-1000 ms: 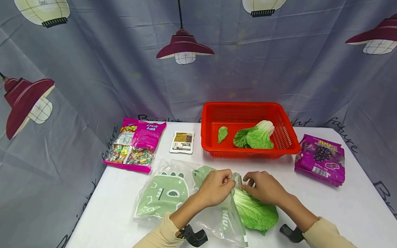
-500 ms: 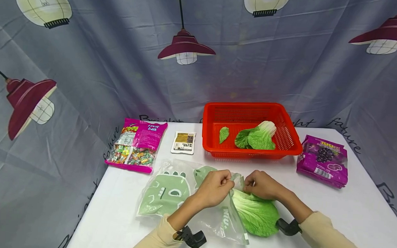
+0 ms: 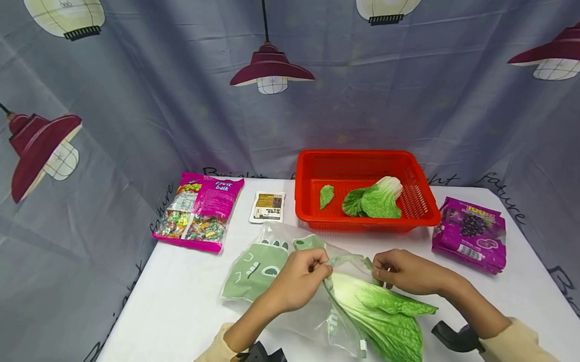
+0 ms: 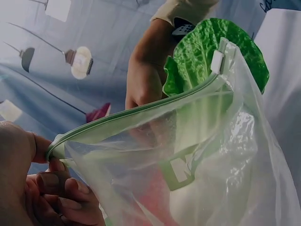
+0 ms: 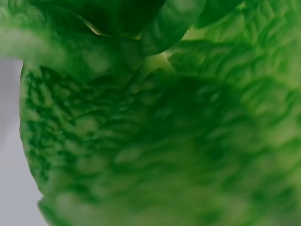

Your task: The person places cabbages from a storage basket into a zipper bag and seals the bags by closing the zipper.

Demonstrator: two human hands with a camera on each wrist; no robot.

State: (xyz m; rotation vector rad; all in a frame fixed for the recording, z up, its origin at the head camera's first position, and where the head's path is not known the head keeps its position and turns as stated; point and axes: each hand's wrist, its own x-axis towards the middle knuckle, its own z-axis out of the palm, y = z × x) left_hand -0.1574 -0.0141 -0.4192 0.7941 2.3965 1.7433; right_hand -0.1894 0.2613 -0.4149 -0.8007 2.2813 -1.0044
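A clear zip bag (image 3: pixel 309 320) with green cartoon prints lies on the table, its mouth facing right. My left hand (image 3: pixel 298 280) pinches the near part of its green-edged mouth; the left wrist view shows thumb and fingers on the zip strip (image 4: pixel 141 109), with a white slider (image 4: pixel 217 61) farther along. My right hand (image 3: pixel 409 271) pinches the far edge of the mouth. Between both hands lies a Chinese cabbage (image 3: pixel 386 317), its pale stem end inside the bag and its leafy end sticking out. Cabbage leaves (image 5: pixel 141 141) fill the right wrist view, where no fingers show.
A red basket (image 3: pixel 317 220) behind the bag holds another cabbage (image 3: pixel 379 199) and a loose leaf (image 3: pixel 326 196). To its right is a purple grape-print pack (image 3: pixel 471 235). Left of it lie a small white packet (image 3: pixel 268 207) and a pink candy bag (image 3: pixel 200 212).
Both hands have spread apart, the right moving right and the left slightly left. The bag's mouth has widened and the bag has shifted right. The cabbage's leafy end has swung right and toward me.
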